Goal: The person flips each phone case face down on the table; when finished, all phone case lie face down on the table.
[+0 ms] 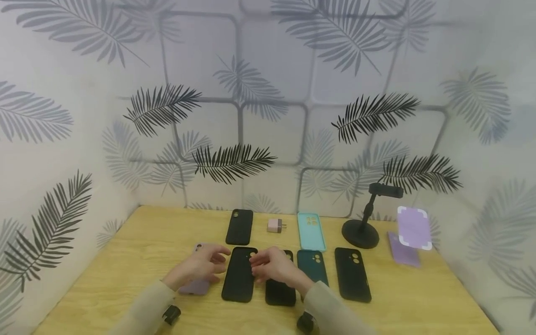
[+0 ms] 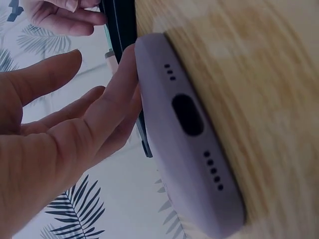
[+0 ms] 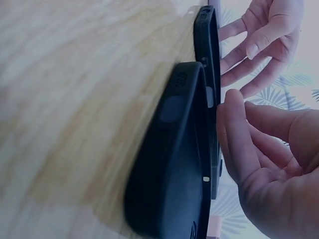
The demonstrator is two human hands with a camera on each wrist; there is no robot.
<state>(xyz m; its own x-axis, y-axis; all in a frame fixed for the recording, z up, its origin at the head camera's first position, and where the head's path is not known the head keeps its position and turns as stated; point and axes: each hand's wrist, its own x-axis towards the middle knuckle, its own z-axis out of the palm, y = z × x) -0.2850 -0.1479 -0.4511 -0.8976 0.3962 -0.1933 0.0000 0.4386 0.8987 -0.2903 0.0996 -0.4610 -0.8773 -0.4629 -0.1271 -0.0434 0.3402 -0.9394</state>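
In the head view my left hand [image 1: 201, 266] is over a lavender phone case [image 1: 195, 287], covering much of it. The left wrist view shows the fingers loosely bent, fingertips right at the edge of that lavender case [image 2: 174, 144], which has a port hole and small speaker holes. Between my hands lies a black phone case [image 1: 237, 281], hollow side up. My right hand [image 1: 274, 267] hovers with relaxed fingers over another black phone case [image 1: 280, 293], partly hiding it. In the right wrist view this black case [image 3: 169, 149] lies below the fingers, and nothing is held.
Behind lie a black case [image 1: 239, 228], a pink plug charger [image 1: 274, 225] and a turquoise case [image 1: 311, 235]. To the right are a dark teal case [image 1: 311, 265], a black case [image 1: 351, 274], a black stand [image 1: 360, 234] and a purple case [image 1: 405, 253] below a white-cornered lavender panel [image 1: 413, 228].
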